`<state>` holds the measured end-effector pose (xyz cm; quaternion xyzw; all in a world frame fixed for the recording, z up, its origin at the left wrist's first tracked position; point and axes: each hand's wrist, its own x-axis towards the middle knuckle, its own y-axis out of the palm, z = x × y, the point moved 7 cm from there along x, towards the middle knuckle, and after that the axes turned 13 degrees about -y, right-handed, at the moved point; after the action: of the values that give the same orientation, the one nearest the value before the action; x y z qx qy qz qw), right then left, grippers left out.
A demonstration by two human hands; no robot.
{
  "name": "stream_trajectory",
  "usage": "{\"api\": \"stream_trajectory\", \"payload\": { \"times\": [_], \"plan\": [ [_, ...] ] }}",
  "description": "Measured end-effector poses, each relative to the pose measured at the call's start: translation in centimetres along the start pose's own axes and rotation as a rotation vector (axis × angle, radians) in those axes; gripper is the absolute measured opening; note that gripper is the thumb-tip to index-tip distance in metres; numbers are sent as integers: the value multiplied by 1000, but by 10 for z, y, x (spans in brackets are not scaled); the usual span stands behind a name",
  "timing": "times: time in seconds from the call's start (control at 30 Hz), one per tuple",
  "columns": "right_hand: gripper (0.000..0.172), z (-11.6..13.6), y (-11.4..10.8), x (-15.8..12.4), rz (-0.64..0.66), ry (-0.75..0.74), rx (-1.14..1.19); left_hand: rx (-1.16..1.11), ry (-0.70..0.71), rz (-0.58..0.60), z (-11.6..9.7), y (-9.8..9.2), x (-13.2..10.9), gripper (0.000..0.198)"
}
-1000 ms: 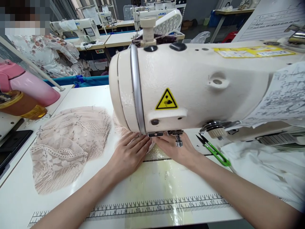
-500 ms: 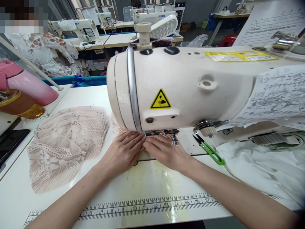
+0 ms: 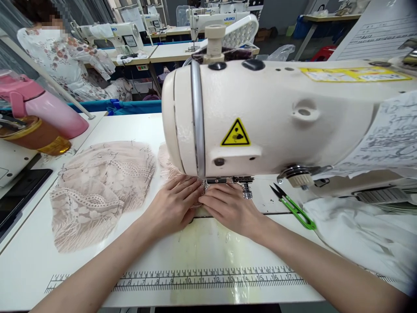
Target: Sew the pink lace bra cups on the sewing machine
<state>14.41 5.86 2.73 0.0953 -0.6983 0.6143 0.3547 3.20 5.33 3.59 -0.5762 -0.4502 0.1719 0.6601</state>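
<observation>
Under the head of a cream sewing machine (image 3: pixel 270 126), my left hand (image 3: pixel 174 202) presses on a pale pink lace piece (image 3: pixel 168 167), fingers together and thumb tucked low. My right hand (image 3: pixel 230 206) meets it from the other side, its bent fingers closed on the same lace close to the presser foot. Fingertips of both hands nearly touch. The needle and most of that lace are hidden by the machine head and my hands. A second pale pink lace piece (image 3: pixel 104 191) with fringed edges lies flat left of my hands.
Green thread snips (image 3: pixel 296 209) lie to the right, beside white cloth (image 3: pixel 355 226). A ruler strip (image 3: pixel 208 278) runs along the table's front. At left are a pink bottle (image 3: pixel 55 111), an amber cup (image 3: pixel 42 137) and a black phone (image 3: pixel 22 195). Another person (image 3: pixel 65 61) sits beyond.
The whole view has shifted, so the machine and table appear farther right. Both hands stay at the lace by the presser foot, with little visible movement against the machine.
</observation>
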Motion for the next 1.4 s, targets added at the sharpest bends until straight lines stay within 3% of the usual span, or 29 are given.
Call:
{"api": "stream_trajectory", "payload": {
  "times": [1.4],
  "plan": [
    [21, -1, 3, -1, 24, -23, 29, 58, -56, 29, 0, 6, 0, 44]
  ]
}}
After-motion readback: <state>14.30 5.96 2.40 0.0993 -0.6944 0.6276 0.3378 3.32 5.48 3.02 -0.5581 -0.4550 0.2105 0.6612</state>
